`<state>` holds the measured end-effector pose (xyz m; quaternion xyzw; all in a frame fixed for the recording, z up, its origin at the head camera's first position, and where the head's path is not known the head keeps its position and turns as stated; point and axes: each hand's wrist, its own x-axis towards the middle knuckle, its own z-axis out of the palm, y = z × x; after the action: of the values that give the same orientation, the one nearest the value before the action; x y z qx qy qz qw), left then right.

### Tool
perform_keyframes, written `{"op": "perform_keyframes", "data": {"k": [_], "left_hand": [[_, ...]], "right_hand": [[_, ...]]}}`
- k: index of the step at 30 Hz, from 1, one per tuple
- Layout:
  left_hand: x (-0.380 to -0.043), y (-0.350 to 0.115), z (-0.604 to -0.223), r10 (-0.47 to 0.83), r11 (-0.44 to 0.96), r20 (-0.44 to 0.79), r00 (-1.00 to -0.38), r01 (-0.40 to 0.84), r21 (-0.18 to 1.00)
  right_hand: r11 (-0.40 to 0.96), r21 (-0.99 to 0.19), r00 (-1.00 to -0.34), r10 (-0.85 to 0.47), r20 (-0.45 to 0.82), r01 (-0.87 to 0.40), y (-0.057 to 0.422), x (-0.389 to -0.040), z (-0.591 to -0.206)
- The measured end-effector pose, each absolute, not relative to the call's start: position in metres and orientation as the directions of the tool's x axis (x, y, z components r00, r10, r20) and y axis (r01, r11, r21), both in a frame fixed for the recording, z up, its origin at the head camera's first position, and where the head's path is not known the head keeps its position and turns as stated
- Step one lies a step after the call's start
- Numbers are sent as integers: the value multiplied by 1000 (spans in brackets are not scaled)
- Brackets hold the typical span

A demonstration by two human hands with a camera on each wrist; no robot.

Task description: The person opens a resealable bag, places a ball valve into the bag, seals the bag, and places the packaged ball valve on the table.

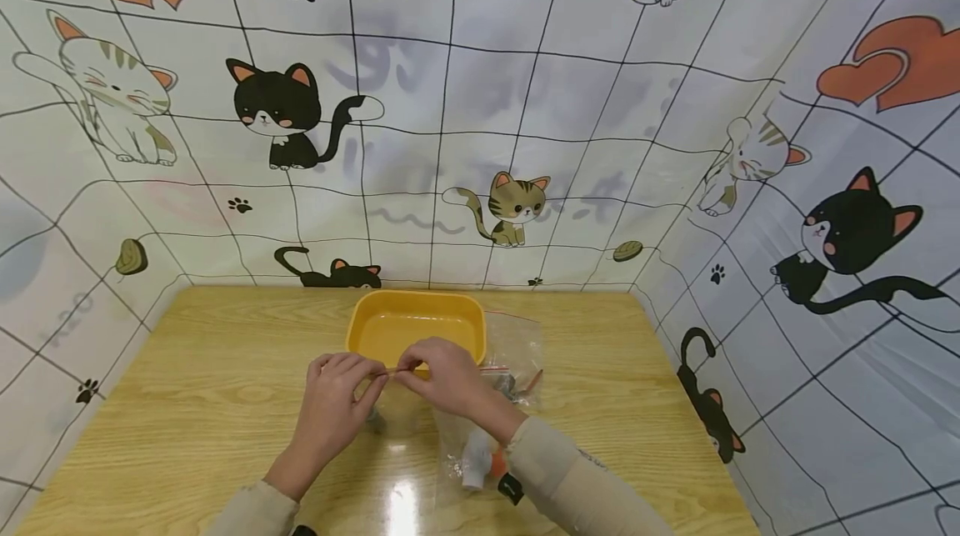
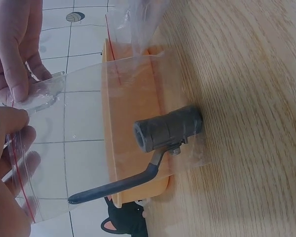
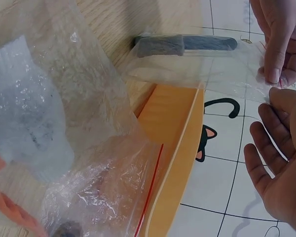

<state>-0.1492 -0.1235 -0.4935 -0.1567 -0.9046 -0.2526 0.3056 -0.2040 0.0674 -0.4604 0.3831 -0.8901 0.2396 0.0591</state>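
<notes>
A clear zip bag (image 2: 84, 113) with a red seal line hangs from both hands in front of the yellow tray. Inside it is a dark grey ball valve (image 2: 163, 129) with a long lever handle, low in the bag near the tabletop. My left hand (image 1: 333, 403) pinches the bag's top edge between thumb and fingers. Close beside it, my right hand (image 1: 450, 382) pinches the same edge, its other fingers loosely spread in the right wrist view. From the head view the bag is nearly hidden, and only a small dark part of the valve shows below the hands.
Behind the hands the yellow tray (image 1: 417, 296) stands near the table's back edge. More clear bags (image 3: 103, 163) lie to the right, one with a white packet (image 3: 27, 108) and an orange piece (image 3: 15, 207). Cat-print sheeting (image 1: 405, 102) walls the wooden table (image 1: 247, 336).
</notes>
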Motion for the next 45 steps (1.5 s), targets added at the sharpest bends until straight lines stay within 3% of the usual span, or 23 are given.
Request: {"op": "perform_keyframes", "data": {"k": [17,26,32,40,45], "left_hand": [[-149,-123,-493,127,824,622,-773,430,367],[-151,-123,-493,128,821,635,-762,440,363],[-151,-121,-489,138,798,670,-729,482,361],[-152,-122,-489,135,780,690,-712,505,369],[-152,-124,-491,134,784,682,-719,498,371]], "right_hand": [[549,-399,-676,-644,358,-735,69,-204,-461],[552,-568,-762,-605,233,-611,69,-201,-471],[509,-647,-777,-592,215,-568,72,-199,-479],[516,-713,-778,-625,64,-474,77,-195,-491],[505,-714,-781,-617,96,-486,76,-194,-500]]}}
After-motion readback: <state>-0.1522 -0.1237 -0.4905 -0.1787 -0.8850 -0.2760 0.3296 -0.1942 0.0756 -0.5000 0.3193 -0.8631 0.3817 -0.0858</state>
